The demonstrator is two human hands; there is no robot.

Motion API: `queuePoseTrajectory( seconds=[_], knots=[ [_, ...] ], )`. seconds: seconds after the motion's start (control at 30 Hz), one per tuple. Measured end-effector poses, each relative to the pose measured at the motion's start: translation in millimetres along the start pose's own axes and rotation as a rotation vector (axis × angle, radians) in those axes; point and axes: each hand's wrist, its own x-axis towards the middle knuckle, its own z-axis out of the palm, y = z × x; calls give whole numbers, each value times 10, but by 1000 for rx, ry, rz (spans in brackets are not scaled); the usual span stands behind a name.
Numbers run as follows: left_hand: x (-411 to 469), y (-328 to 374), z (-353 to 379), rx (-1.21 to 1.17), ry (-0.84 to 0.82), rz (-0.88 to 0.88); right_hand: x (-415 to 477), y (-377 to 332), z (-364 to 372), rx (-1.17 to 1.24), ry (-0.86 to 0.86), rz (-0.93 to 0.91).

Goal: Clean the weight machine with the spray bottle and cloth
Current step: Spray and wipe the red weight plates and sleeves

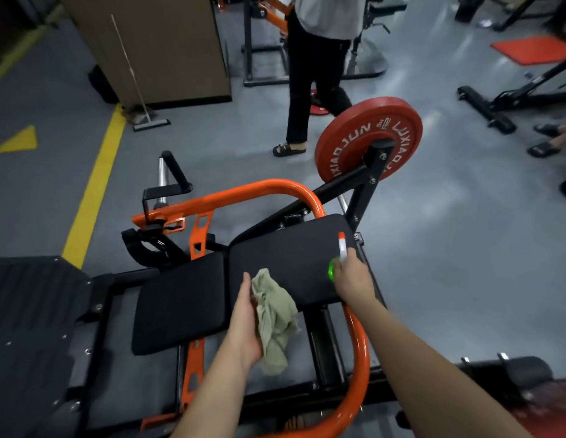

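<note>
Cloth (275, 314), crumpled and olive, hangs gripped in left hand (245, 324); right hand (351, 279) grips green spray bottle (342, 249).

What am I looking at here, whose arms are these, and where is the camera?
This one picture comes from a camera worn on a person's head, looking down along their own bare arms; there is no robot. Below is a gym weight machine: black pads inside an orange tubular frame, with a red weight plate at the far end. The left hand holds a crumpled greenish cloth over the pads. The right hand grips a green spray bottle with a white, orange-tipped nozzle above the farther pad. Another person stands beyond.
</note>
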Motion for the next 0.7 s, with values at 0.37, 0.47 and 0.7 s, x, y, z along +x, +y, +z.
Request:
queuePoseTrajectory(
  seconds=[0.37,0.47,0.7],
  knots=[
    [229,-1067,896,388,-90,-229,-1440,788,-1055,264,314,91],
    [50,-1590,1210,570,-172,-253,-1742,1228,-1466,530,528,158],
    [-649,-2876,1946,992,-479,-444,-2473,2292,-2225,749,731,328]
  ],
)
